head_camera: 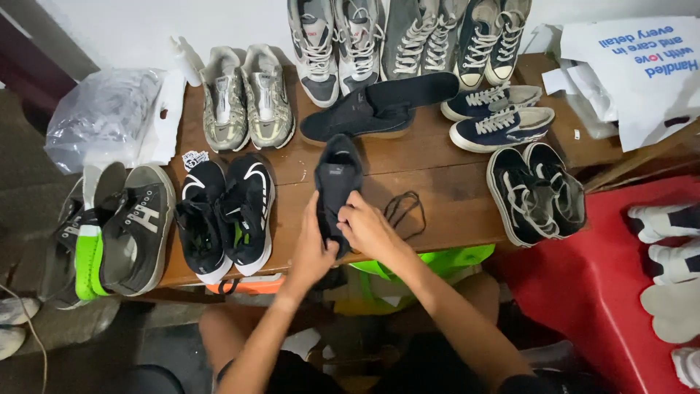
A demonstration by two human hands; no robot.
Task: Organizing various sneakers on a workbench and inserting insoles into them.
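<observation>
Black sneaker (337,182) sits between our two hands at the near edge of the wooden table (445,190), toe pointing away from us. Our left hand (312,248) wraps its side, fingers closed round the upper, and our right hand (368,228) pinches at the opening near the tongue. We judge it light and soft: a cloth upper that folds under the fingers, with a stiffer sole beneath, so the firm hold is along the sole and heel while the tongue gives way. It has no lace in it, so the opening will flop. Just right of our right hand a loose black lace (405,211) lies curled on the wood. Beyond our fingertips lies its mate (364,117) on its side with an insole (415,89) on top. Left of our left hand stands a black pair with white soles (226,215).
</observation>
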